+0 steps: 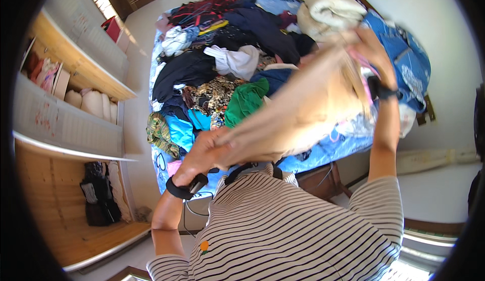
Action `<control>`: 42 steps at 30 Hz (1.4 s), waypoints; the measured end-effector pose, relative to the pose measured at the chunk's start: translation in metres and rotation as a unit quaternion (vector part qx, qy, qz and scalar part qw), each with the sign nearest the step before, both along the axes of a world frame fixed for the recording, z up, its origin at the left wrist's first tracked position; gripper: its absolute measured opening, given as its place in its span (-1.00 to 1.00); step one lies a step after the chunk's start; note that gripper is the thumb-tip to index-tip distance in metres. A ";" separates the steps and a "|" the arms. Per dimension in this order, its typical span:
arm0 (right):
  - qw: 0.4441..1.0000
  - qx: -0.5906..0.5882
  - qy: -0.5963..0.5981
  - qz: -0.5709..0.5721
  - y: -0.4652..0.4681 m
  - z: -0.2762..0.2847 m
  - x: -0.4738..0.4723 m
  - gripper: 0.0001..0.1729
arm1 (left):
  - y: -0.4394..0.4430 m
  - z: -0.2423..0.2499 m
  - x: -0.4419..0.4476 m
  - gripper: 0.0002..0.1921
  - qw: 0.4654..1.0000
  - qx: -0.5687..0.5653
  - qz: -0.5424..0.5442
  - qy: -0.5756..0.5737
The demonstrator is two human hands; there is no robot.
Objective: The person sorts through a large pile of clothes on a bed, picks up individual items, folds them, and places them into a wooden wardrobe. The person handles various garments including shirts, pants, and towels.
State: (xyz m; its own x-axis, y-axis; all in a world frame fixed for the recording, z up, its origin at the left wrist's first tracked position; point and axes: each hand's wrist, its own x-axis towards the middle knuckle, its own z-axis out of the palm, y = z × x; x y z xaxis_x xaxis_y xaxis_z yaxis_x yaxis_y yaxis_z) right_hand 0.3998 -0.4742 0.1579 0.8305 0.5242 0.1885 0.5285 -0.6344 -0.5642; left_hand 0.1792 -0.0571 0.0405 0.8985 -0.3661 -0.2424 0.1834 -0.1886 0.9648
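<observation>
A beige cloth garment point(299, 106), blurred by motion, is stretched at a slant between my two hands above the bed. My left hand point(206, 150) grips its lower left end. At the upper right end, my right hand point(369, 50) is closed on the cloth, with something pink beside the fingers. What kind of garment it is, I cannot tell. Beneath and beyond it spreads a pile of clothes, with a green garment point(248, 101), a white garment point(237, 59), a leopard-print garment point(214, 93) and a black garment point(185, 74).
A blue patterned sheet point(341, 148) covers the bed. At its far right lie a rolled cream quilt point(335, 6) and a blue patterned bundle point(403, 57). On the left, a wooden wardrobe point(49, 194) stands with its doors open, a black bag point(96, 199) inside. A brown chair point(322, 180) is by the bed.
</observation>
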 end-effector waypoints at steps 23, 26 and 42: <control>0.905 0.126 0.389 -0.122 0.036 -0.461 0.080 -0.62 | 0.099 -0.196 -0.080 -0.59 0.820 0.054 0.555 0.131; 0.937 0.065 0.322 -0.122 0.085 -0.486 0.087 -0.56 | 0.090 -0.195 -0.074 -0.61 0.812 0.087 0.567 0.107; 0.639 0.570 0.503 -0.116 0.051 -0.400 0.106 -0.74 | 0.147 -0.191 -0.063 -0.64 0.798 -0.092 0.590 0.078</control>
